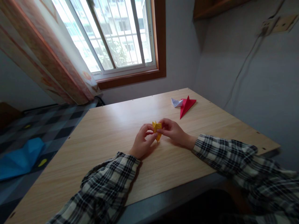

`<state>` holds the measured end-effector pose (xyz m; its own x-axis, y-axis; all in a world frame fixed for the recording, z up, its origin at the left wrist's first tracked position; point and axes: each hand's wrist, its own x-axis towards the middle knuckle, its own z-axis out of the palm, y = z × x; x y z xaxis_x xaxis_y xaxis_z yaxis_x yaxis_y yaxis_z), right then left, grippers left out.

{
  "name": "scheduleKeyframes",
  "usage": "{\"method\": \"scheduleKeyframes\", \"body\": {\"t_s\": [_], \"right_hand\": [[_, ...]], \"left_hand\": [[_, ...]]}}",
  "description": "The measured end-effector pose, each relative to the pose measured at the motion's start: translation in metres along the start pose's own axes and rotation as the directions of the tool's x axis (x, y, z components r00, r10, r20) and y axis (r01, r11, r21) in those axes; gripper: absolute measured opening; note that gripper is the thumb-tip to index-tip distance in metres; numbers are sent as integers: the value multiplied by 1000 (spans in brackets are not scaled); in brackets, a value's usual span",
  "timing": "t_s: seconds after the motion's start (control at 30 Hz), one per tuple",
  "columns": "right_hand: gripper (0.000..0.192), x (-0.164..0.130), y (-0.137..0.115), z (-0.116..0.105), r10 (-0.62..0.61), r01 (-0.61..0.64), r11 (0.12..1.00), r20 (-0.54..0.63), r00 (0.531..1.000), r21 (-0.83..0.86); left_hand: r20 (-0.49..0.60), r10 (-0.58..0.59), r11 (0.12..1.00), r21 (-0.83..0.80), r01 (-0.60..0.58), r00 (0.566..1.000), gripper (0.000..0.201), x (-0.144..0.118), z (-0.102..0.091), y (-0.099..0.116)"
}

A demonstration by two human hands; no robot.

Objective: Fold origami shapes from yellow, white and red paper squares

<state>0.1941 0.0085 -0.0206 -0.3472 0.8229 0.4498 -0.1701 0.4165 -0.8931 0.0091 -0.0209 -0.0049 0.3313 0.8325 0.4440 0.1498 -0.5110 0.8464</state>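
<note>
A small folded piece of yellow paper (157, 129) is held just above the middle of the wooden table (112, 130). My left hand (142, 142) pinches its left side from below. My right hand (173, 132) pinches its right side with the fingertips. Both wrists rest on the tabletop, in checked sleeves.
A folded red paper shape (187, 105) and a smaller white paper shape (176, 102) lie at the far right of the table. A window and a curtain (58, 62) stand behind. A blue cloth (20, 158) lies on the chequered floor at the left.
</note>
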Motion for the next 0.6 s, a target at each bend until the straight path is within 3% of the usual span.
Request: {"method": "scheduleKeyframes", "body": {"t_s": [0.27,0.6], "right_hand": [[51,0,3,-1,51,-52,997,17,999,51],[42,1,0,1,44,-44,999,0,999,15]], "left_hand": [[-4,0,1000,-23,-1,1000,15,1,0,1],[-41,-14,1000,14,14,999,17,0,-1,1]]}}
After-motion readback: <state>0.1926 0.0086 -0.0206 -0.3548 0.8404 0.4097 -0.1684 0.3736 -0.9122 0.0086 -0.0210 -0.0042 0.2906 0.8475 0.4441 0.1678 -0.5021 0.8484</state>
